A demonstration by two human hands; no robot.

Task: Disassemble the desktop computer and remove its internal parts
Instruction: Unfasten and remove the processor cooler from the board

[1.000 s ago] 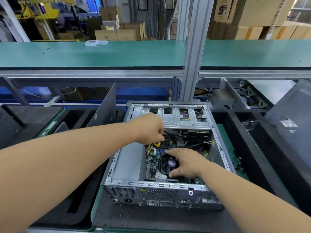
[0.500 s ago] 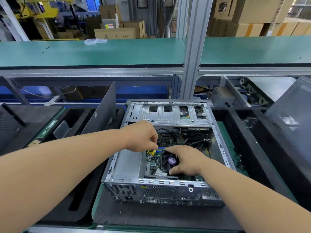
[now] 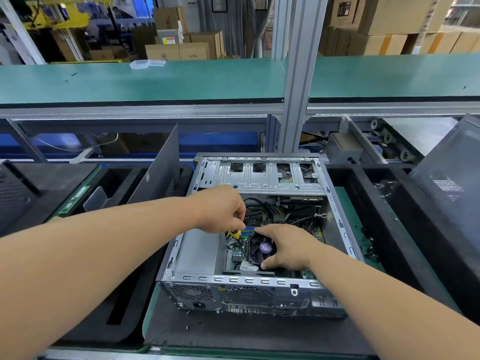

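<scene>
The open desktop computer case point(image 3: 259, 287) lies on its side at centre frame on a dark mat point(image 3: 233, 331) over the bench. Inside it, the right hand point(image 3: 288, 246) curls its fingers around the cooler fan point(image 3: 261, 249). Just left of the fan, the left hand point(image 3: 220, 209) grips a yellow-handled screwdriver point(image 3: 235, 233), tip down toward the board. A grey side panel point(image 3: 161, 170) leans upright at the case's left.

The computer case point(image 3: 262, 178) is bare stamped metal with a dull silvery sheen, perforated at six o'clock. The fan point(image 3: 262, 249) looks like dark plastic with a glossy purple label. Matt black foam trays point(image 3: 389, 203) flank it; the green shelf point(image 3: 155, 81) at twelve o'clock looks smooth and matt.
</scene>
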